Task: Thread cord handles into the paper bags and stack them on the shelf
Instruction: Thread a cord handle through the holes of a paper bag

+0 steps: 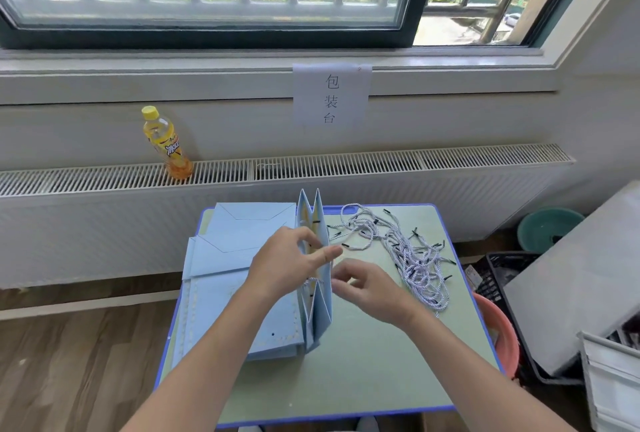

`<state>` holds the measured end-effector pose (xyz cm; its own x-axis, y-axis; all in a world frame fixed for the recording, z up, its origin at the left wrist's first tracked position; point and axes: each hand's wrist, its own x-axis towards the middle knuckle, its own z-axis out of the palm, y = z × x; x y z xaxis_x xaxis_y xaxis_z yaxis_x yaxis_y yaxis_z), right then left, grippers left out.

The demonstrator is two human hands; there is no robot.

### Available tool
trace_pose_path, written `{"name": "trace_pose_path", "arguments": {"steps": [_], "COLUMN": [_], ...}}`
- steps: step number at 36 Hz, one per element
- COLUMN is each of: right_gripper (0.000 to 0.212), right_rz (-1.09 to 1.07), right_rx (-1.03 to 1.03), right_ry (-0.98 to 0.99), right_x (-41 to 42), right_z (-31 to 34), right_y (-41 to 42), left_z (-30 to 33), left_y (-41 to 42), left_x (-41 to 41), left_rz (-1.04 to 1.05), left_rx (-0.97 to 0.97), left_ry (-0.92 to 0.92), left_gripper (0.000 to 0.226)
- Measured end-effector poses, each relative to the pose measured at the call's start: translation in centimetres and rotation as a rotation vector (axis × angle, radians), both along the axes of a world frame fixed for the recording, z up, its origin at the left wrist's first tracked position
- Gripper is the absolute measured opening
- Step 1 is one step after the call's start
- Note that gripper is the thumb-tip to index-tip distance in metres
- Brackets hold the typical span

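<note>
While a light-blue paper bag point(320, 258) stands on edge near the middle of the counter point(363, 362), gussets splayed and opening facing up, both hands work at it. Left hand point(287, 263) is against the bag's left wall near the top edge, index finger stretched across the rim to the right, the other fingers point(304, 235) curled at the rim; looks like a hold on the bag wall, grip partly hidden. Right hand point(369, 287) sits just right of the bag, fingers narrow and curled in a pinch close to the bag's right wall; what they pinch is too small to tell. A short bit of cord point(313, 281) shows at the bag's near side between the hands.

Stack of flat blue bags point(228, 258) lies along the counter's left side, touching the standing bag, overhanging the far-left corner a little. Loose pile of white twisted cord handles point(408, 255) with black tips spreads over the far-right part of the counter, well toward the right edge.

Off the counter: yellow drink bottle point(166, 142) upright on the radiator ledge, paper sign point(330, 95) taped under the window sill, pink basin point(498, 334) by the right edge, black crate point(502, 275) and teal basin point(547, 230) beyond it.
</note>
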<state>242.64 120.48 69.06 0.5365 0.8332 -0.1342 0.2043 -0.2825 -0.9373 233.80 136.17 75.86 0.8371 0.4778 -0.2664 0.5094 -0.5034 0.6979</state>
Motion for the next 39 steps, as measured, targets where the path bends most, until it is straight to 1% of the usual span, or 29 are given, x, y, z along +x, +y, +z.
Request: {"name": "trace_pose_path", "arguments": {"steps": [3,7,10,12,14,16,17,21,26,28,30,32,34,36,39], "right_gripper": [0.015,0.006,0.011,0.011,0.006,0.016,0.017,0.014,0.021,0.024,0.023,0.016,0.012,0.01,0.014], "right_rz": [0.07,0.047,0.034,0.035,0.046,0.04,0.024,-0.017,0.022,-0.019,-0.113,-0.203,-0.249,-0.268,-0.28], "right_rx": [-0.019,0.041,0.079,0.086,0.068,0.059,0.054,-0.015,-0.104,-0.09,-0.038,0.014,0.046,0.045,-0.036], "right_ry": [0.032,0.148,0.221,0.23,0.187,0.138,0.125,0.045,-0.057,-0.095,-0.057,0.02,0.043,-0.008,-0.116], "right_x": [-0.3,-0.6,-0.6,-0.5,-0.5,-0.5,-0.5,-0.3,-0.2,0.0,0.1,0.4,0.6,1.0,1.3], "right_z": [0.2,1.0,1.7,2.0,2.1,1.9,1.7,0.8,0.6,0.9,1.7,2.8,3.9,4.5,4.8], "right_y": [-0.6,-1.0,-1.3,-1.5,-1.3,-1.0,-0.9,-0.8,-0.8,-0.4,0.1,0.7,1.3,1.7,2.0], "left_z": [-0.1,0.1,0.1,0.0,-0.1,-0.1,0.0,0.1,0.1,-0.2,-0.7,-1.0,-1.2,-1.6,-2.4], "left_y": [-0.2,-0.2,-0.1,-0.1,-0.1,0.0,0.0,0.4,0.5,0.3,-0.1,-0.7,-1.4,-1.8,-1.6], "left_x": [0.2,0.3,0.2,0.1,0.1,0.0,0.0,-0.2,-0.3,-0.2,-0.1,0.0,0.3,0.7,1.2], "left_rz": [-0.01,-0.014,-0.011,-0.011,-0.013,-0.013,-0.013,-0.002,-0.008,-0.011,-0.02,-0.016,0.026,0.099,0.225], "left_rx": [0.005,0.004,-0.008,-0.013,-0.011,-0.012,-0.013,-0.02,-0.022,-0.027,-0.024,-0.07,-0.173,-0.261,-0.351], "left_ry": [-0.002,0.007,-0.003,-0.011,-0.017,-0.022,-0.024,-0.03,-0.031,-0.051,-0.098,-0.155,-0.221,-0.278,-0.304], "left_gripper": [0.043,0.042,0.04,0.039,0.04,0.04,0.04,0.04,0.042,0.041,0.043,0.049,0.053,0.048,0.042]}}
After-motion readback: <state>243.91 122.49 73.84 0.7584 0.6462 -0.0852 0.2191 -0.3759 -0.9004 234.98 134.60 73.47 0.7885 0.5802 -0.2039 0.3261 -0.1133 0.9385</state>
